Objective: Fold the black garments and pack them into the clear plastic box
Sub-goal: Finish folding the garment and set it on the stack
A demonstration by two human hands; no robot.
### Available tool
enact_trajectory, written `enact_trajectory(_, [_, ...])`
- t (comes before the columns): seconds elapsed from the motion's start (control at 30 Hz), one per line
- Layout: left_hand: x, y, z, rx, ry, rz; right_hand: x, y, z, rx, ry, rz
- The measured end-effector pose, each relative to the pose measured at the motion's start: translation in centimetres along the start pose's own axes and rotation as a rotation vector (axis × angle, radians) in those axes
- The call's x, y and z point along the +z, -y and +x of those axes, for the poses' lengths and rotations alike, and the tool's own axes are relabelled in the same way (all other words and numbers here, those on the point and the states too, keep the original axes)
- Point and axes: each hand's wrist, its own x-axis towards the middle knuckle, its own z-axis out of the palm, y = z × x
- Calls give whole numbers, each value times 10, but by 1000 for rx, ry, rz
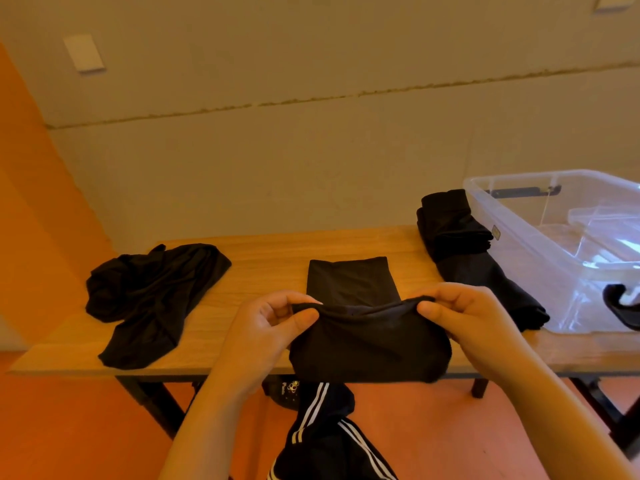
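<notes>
Both hands are pinching the top edge of a black garment [367,341], the left hand [273,327] gripping its left corner and the right hand [464,317] its right corner, each grip grasping cloth between thumb and curled fingers. The garment is hanging over the near edge of the wooden surface [270,265], its far part lying flat at mid-surface. A crumpled garment [149,299] is lying toward the left end. A folded pile [460,244] is sitting beside the clear plastic box [512,216] at the right end.
</notes>
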Motion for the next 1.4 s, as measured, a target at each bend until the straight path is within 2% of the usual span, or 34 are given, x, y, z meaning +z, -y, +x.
enact_trajectory(0.27, [6, 11, 67, -35, -45, 133, -5, -2, 58, 79, -68, -50])
enact_trajectory(0.43, [10, 45, 149, -77, -112, 209, -8, -30, 142, 94, -141, -285])
enact_trajectory(0.6, [10, 110, 181, -202, -172, 421, 7, -93, 180, 205, -39, -545])
enact_trajectory(0.7, [9, 123, 183, -152, -227, 474, 7, -111, 182, 192, -133, -533])
enact_trajectory(0.87, [10, 128, 188, -111, -280, 563, 6, -116, 188, 197, -169, -511])
enact_trajectory(1.13, [10, 122, 183, -141, -432, 552, 1, -107, 181, 219, -274, -464])
enact_trajectory(1.27, [5, 102, 139, -209, -424, 521, -16, -82, 134, 265, -241, -444])
enact_trajectory(1.4, [11, 83, 64, -255, -322, 512, -11, -62, 49, 255, -244, -442])
